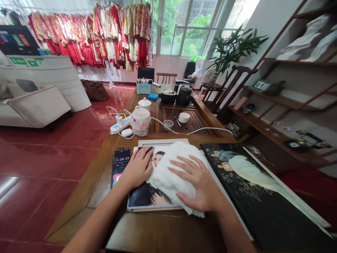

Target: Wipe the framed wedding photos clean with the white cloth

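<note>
A framed photo print (142,195) of a dark-haired person lies flat on the wooden table in front of me. My left hand (139,168) rests on its left side, palm down and fingers stretched out. On the print's right part lies a bunched white towel (172,175), covering much of the picture. Spread fingers of my right hand (196,182) lie over the towel's right side, pressing on it rather than wrapping round it. A phone (121,160) with a running timer is just left of my left hand. Behind the print, a pale frame edge (163,142) shows.
A large dark photo panel (252,186) lies to the right of the print. Beyond are a power strip (116,128) with cables, a pink-and-white container (140,121), a lidded cup (144,103), and a tea tray (202,121) with a white cup (184,117).
</note>
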Available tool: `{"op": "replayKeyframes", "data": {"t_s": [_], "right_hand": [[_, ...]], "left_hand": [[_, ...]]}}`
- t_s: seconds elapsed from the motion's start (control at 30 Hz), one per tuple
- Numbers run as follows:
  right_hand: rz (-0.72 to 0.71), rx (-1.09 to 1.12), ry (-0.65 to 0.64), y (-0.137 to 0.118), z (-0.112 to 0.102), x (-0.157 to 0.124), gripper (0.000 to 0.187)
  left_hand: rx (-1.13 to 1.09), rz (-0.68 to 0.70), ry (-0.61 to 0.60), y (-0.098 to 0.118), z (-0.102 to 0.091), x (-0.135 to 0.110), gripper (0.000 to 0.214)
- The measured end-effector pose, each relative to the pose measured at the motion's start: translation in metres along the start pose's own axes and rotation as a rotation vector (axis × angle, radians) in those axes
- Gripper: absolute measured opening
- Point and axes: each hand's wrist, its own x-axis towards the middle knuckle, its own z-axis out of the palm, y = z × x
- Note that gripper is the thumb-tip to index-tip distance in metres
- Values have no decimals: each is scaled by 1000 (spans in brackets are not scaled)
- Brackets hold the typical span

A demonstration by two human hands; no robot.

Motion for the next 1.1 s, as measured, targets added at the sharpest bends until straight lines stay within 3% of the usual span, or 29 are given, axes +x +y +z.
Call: {"op": "replayKeyframes", "data": {"t_s": [0.2,0.5,0.8,1.1], "right_hand": [[-107,73,-43,-13,3,7,63],[98,-33,75,12,2,-6,59],[-106,100,-65,-18,2,8,65],[125,-78,106,13,6,-7,58]], "left_hand": [[13,-3,-7,0,0,0,42],[24,2,2,-1,2,0,43],[29,8,-20,-2,1,0,42],[34,7,-5,-1,2,0,43]]}}
